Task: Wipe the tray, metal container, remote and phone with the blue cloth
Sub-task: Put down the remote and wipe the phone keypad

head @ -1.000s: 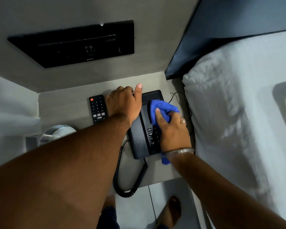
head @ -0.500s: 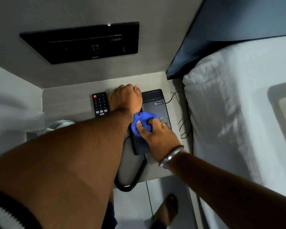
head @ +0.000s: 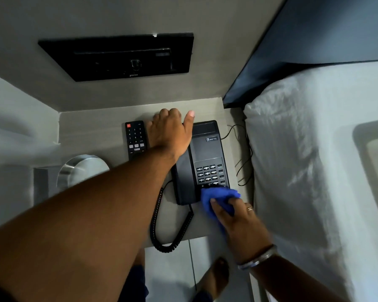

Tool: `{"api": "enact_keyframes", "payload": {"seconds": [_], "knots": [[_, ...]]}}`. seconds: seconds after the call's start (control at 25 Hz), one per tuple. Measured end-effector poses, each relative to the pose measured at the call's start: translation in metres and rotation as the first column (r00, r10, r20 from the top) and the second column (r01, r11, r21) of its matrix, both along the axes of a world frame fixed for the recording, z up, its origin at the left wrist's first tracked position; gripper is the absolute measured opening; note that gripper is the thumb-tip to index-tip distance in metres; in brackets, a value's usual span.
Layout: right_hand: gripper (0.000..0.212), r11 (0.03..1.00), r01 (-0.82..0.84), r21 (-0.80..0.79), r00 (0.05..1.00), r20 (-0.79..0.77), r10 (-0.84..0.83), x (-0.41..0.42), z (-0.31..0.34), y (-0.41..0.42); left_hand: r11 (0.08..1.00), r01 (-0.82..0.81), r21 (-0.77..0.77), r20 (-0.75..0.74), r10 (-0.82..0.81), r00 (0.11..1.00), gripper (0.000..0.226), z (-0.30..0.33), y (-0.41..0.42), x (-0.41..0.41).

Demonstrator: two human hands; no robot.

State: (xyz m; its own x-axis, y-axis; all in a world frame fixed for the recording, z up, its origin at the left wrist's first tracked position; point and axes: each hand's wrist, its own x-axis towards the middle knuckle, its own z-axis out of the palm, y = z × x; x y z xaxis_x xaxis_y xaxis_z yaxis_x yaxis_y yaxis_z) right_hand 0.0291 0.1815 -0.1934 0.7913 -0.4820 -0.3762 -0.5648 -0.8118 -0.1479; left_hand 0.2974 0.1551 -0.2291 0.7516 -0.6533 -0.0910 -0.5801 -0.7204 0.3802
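A black desk phone point(head: 205, 149) lies on the bedside table point(head: 96, 127). My left hand point(head: 169, 132) rests on the top end of its handset, thumb stretched out; whether the fingers grip it is hidden. My right hand point(head: 238, 221) is shut on the blue cloth point(head: 218, 198), which presses on the phone's near right corner, just below the keypad. A black remote point(head: 135, 139) lies left of the phone, touching my left hand's side. The round metal container point(head: 81, 171) sits at the table's left, partly behind my left forearm.
A coiled cord point(head: 159, 227) loops off the table's front edge. Thin black cables point(head: 242, 162) run between table and bed. A white pillow point(head: 303, 160) lies to the right. A black panel point(head: 118, 56) is set in the wall. My foot point(head: 216, 277) stands on the tiled floor.
My right hand slid the blue cloth from the handset's middle down and right to the phone's near corner, uncovering the keypad. My left hand stayed at the handset's top.
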Motion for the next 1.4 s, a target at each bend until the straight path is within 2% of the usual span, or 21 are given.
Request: {"api": "enact_keyframes", "payload": {"seconds": [0.16,0.28,0.44,0.6,0.68,0.76,0.88,0.96,1.08,1.16,1.2,1.24,1.28,1.32,1.36,1.4], "knots": [[0.076,0.986,0.164,-0.002,0.983,0.085,-0.163,0.016,0.015,-0.033,0.993,0.098,-0.061,0.031,-0.096,0.995,0.076,0.008,0.058,-0.031],[0.057,0.996,0.087,-0.017,0.972,0.223,-0.081,0.061,0.018,-0.042,0.981,0.185,0.053,-0.033,-0.184,0.982,0.088,-0.003,0.110,-0.068],[0.062,0.980,-0.194,0.030,0.980,0.041,0.193,0.128,0.011,-0.059,0.955,0.256,0.147,-0.180,-0.229,0.957,0.084,-0.020,0.125,-0.078],[0.058,0.991,-0.122,-0.062,0.987,0.095,0.127,0.183,0.003,-0.083,0.941,0.248,0.229,-0.200,-0.204,0.958,0.086,-0.022,0.121,-0.080],[0.059,0.999,-0.024,-0.048,0.999,0.023,0.025,0.200,0.001,-0.106,0.930,0.254,0.264,-0.227,-0.196,0.954,0.085,-0.018,0.119,-0.080],[0.068,0.996,0.058,-0.061,0.996,-0.058,-0.061,0.187,-0.001,-0.125,0.928,0.247,0.280,-0.223,-0.188,0.957,0.083,-0.016,0.117,-0.080],[0.071,0.997,0.033,-0.069,0.997,-0.067,-0.038,0.110,-0.011,-0.101,0.925,0.241,0.294,-0.210,-0.183,0.960,0.082,-0.012,0.116,-0.083],[0.066,1.000,-0.014,0.021,0.994,-0.109,0.017,0.055,-0.017,-0.057,0.927,0.226,0.300,-0.205,-0.169,0.964,0.081,-0.012,0.117,-0.085],[0.042,0.953,0.186,0.240,0.982,-0.065,-0.175,0.026,-0.018,-0.037,0.896,0.230,0.379,-0.247,-0.141,0.959,0.081,-0.009,0.114,-0.085],[0.039,0.843,0.238,0.481,0.968,-0.047,-0.246,0.021,0.006,-0.041,0.892,0.226,0.391,-0.292,-0.112,0.950,0.081,0.011,0.109,-0.079],[0.038,0.723,0.294,0.625,0.941,-0.056,-0.334,0.021,0.027,-0.044,0.918,0.215,0.332,-0.330,-0.100,0.939,0.082,0.028,0.105,-0.075],[0.035,0.523,0.371,0.767,0.878,-0.106,-0.467,0.022,0.054,-0.044,0.963,0.174,0.207,-0.402,-0.079,0.912,0.080,0.051,0.100,-0.070],[0.032,0.296,0.391,0.871,0.802,-0.164,-0.575,0.026,0.086,-0.046,0.995,0.087,0.055,-0.543,-0.044,0.839,0.073,0.077,0.095,-0.063],[0.030,0.084,0.357,0.930,0.720,-0.217,-0.659,0.033,0.123,-0.047,0.998,-0.038,-0.049,-0.724,-0.009,0.690,0.063,0.113,0.093,-0.055],[0.030,-0.097,0.293,0.951,0.654,-0.273,-0.705,0.041,0.158,-0.049,0.985,-0.153,-0.082,-0.881,0.000,0.474,0.054,0.148,0.091,-0.046],[0.028,-0.217,0.223,0.950,0.624,-0.310,-0.718,0.050,0.191,-0.052,0.968,-0.241,-0.075,-0.971,-0.016,0.237,0.054,0.183,0.092,-0.037]]}}
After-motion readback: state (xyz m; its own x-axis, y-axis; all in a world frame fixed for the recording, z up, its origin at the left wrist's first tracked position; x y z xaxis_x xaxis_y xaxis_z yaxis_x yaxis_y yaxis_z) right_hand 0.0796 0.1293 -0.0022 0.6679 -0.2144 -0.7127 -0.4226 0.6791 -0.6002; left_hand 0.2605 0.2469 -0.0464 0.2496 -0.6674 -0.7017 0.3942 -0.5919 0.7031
